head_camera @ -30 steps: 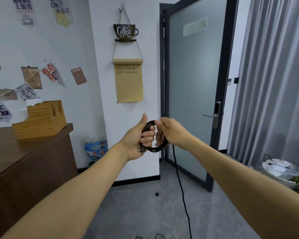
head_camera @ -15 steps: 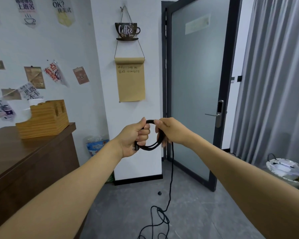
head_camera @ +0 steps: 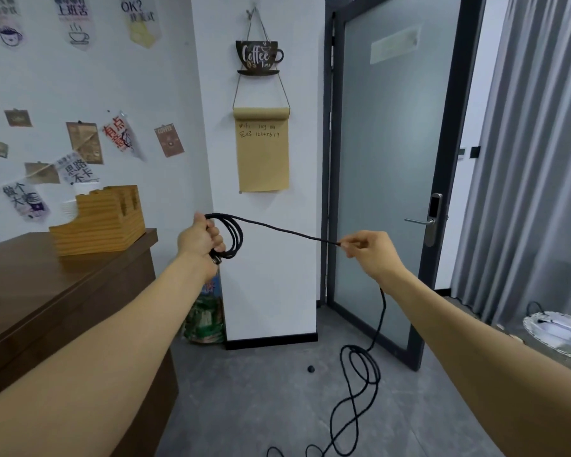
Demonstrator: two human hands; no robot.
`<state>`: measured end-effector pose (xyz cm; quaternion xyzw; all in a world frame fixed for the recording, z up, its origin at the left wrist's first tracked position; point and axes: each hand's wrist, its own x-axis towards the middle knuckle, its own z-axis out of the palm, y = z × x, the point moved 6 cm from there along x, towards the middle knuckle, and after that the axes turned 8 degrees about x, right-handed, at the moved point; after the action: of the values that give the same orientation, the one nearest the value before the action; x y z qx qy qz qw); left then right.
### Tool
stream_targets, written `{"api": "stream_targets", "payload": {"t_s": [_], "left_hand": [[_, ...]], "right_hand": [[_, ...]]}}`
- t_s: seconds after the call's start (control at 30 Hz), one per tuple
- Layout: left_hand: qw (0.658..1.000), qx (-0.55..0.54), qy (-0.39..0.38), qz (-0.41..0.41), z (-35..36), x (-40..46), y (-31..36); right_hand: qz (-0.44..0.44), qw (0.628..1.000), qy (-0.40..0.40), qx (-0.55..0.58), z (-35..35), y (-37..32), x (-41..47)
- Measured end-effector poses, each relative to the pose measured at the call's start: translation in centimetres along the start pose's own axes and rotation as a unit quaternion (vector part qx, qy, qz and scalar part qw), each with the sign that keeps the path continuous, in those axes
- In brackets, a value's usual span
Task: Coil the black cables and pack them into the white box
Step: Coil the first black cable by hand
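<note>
One black cable (head_camera: 287, 233) runs between two hands in front of the grey door (head_camera: 389, 166). The left hand (head_camera: 201, 240) grips about three coiled loops, fingers curled round them. The right hand (head_camera: 371, 253) pinches the taut strand, the rest trailing onto the floor (head_camera: 251, 400) below the door.

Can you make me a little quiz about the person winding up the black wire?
1. True or false: the left hand holds a few finished loops of the black cable.
2. What do the fingers of the right hand do to the cable? A) pinch it B) press it flat on the desk C) nothing
3. Fill in: the loose rest of the cable lies in curls on the grey ____.

Key: 1 true. 2 A. 3 floor.
</note>
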<state>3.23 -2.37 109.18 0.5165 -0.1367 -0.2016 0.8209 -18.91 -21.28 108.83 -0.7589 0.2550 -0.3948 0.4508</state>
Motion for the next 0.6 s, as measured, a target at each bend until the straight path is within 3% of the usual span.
{"api": "stream_targets", "payload": {"t_s": [0.07, 0.17, 0.23, 0.3, 0.43, 0.5, 0.6], "left_hand": [[0.999, 0.032, 0.013, 0.032, 0.3, -0.1, 0.2], [0.977, 0.168, 0.002, 0.128, 2.0, -1.0, 0.9], [0.952, 0.248, -0.017, 0.179, 3.3, -2.1, 1.1], [0.920, 0.320, -0.029, 0.225, 4.4, -3.3, 1.2], [0.866, 0.420, -0.060, 0.266, 5.9, -4.8, 0.8], [0.864, 0.427, -0.111, 0.244, 6.6, -5.2, 0.1], [0.889, 0.376, -0.188, 0.180, 7.4, -6.1, -1.1]], "right_hand": [[-0.051, 0.992, -0.005, -0.117, 1.2, -1.5, -0.1], [-0.130, 0.936, -0.064, -0.321, 4.4, -4.1, -1.0], [-0.170, 0.903, -0.106, -0.379, 6.4, -5.9, -1.9], [-0.205, 0.893, -0.154, -0.370, 7.7, -7.6, -2.8], [-0.214, 0.923, -0.231, -0.220, 8.0, -10.0, -3.7], [-0.202, 0.936, -0.232, -0.171, 7.6, -10.3, -3.6], [-0.181, 0.961, -0.182, -0.101, 6.4, -10.1, -2.9]]}}
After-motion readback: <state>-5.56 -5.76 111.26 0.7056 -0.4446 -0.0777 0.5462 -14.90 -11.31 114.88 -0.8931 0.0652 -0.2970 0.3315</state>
